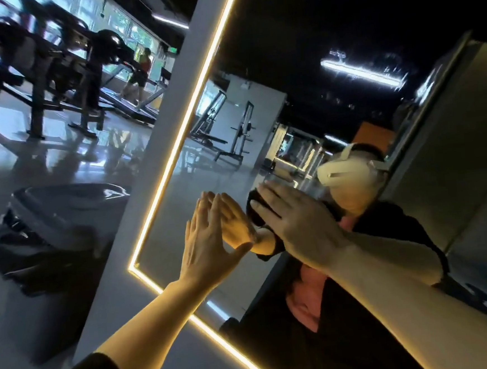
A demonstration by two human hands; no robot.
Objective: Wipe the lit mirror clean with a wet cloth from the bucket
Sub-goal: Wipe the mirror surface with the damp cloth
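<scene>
the mirror (pixel 300 72) is big and tilted in the head view, w/ a warm yellow light strip (pixel 175 149) running along its left side and bottom edge. a pale grey frame (pixel 139 210) sits just outside the strip.

left hand (pixel 208 239) is flat on the glass near the bottom left corner of the mirror. fingers straight and close together, thumb stuck out to the right, holding nothing. you can see its twin in the glass, fingertip to fingertip.

right hand (pixel 294 218) is flat too, a bit right of the left hand and higher up. fingers straight, pressing a dark cloth (pixel 254 211) onto the glass. the cloth peeks out at the left side of the hand, under the fingers. most of it is hidden, so can't tell how big it is. fingers don't curl round it, they just push.

the glass shows a person in a black top w/ a white headset, a bright ceiling lamp and gym racks behind.

to the left of the mirror, down on the shiny floor, there's a dark grey bin or bucket thing (pixel 63 210), blurry, can't tell which. farther back are black gym machines (pixel 52 68) and big windows. all that part is blurry.
</scene>
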